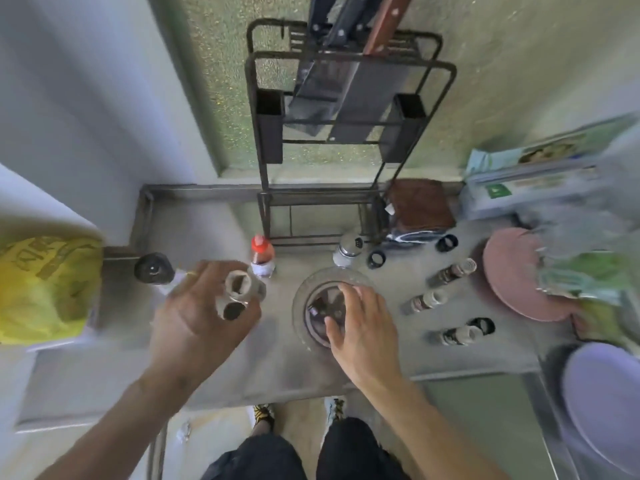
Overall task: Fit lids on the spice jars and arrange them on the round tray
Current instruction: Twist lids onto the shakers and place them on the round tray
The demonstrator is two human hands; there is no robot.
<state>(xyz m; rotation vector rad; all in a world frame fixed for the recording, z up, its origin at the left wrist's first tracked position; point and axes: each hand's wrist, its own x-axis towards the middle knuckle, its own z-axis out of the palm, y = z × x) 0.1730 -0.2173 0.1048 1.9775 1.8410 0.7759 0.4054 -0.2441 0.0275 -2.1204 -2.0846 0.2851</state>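
Hands (360,313): left round open jar (239,289), right spread, perhaps touching tray (301,306).

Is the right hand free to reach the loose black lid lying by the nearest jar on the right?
Probably yes. The right hand rests open over the round tray, holding nothing, and bare counter lies between it and the black lid.

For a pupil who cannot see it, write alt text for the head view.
A person's left hand holds an open spice jar above a steel counter, while the right hand reaches into a round glass tray. To the right, three jars stand unlidded among loose black lids.
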